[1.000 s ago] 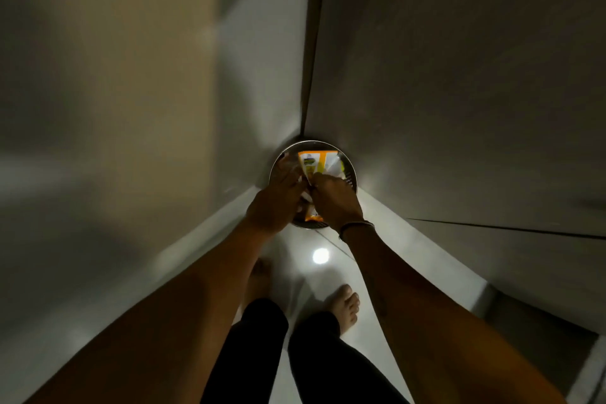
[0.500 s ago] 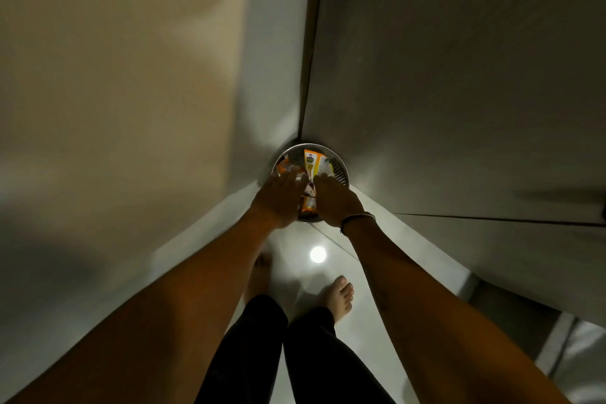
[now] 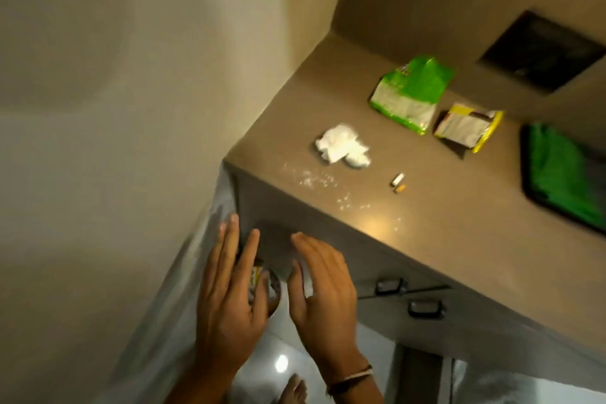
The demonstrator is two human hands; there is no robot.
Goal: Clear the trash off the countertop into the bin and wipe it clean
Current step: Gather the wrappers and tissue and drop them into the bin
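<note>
The brown countertop point(image 3: 442, 239) carries a crumpled white tissue point(image 3: 342, 146), a green snack bag point(image 3: 411, 93), a yellow and silver wrapper point(image 3: 467, 129), two small butt-like scraps point(image 3: 398, 183) and scattered white crumbs point(image 3: 314, 179). Below its left corner, a round metal bin point(image 3: 273, 289) on the floor shows between my hands, with a wrapper inside. My left hand point(image 3: 231, 298) and my right hand point(image 3: 323, 298) hover above the bin, fingers spread, both holding nothing.
A dark tray with a green cloth point(image 3: 564, 177) lies at the counter's right edge. A dark square panel point(image 3: 541, 52) sits on the back wall. Drawer handles point(image 3: 424, 308) show under the counter. A beige wall rises at left.
My hands have let go of the wrappers they were pressing into the bin and lifted up. My view has swung up from the bin to the countertop.
</note>
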